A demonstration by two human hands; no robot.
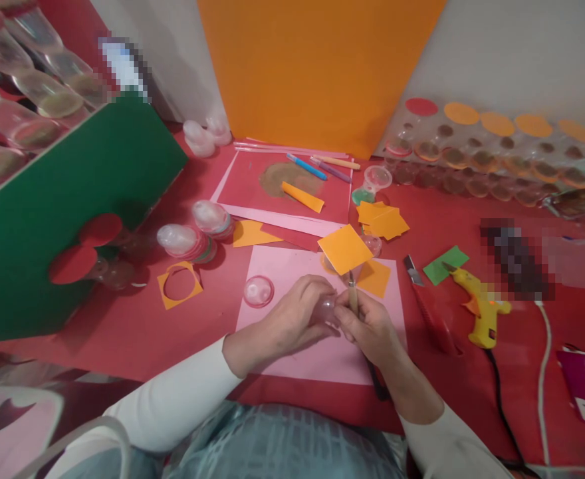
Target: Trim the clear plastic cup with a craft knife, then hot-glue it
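My left hand (292, 314) is closed around a small clear plastic cup-like piece (328, 309), low over a pink sheet (272, 356). Pressed close from the right, my right hand (369, 326) grips a slim tool with a beige handle (353, 297) and a dark pointed metal tip, and its fingers also touch the clear piece. The tip points away from me, at the near edge of an orange card square (346, 249). That square appears to rest on a clear plastic piece. A clear round piece with a pink rim (258, 291) lies left of my hands.
At right are a red-handled utility knife (425, 299), a yellow glue gun (482, 306) with its cord and a green card (446, 264). Stacked plastic pieces (185, 243) and an orange cut-out frame (179, 285) lie left, beside a green board (83, 219). Clear bottle shapes (482, 159) line the back.
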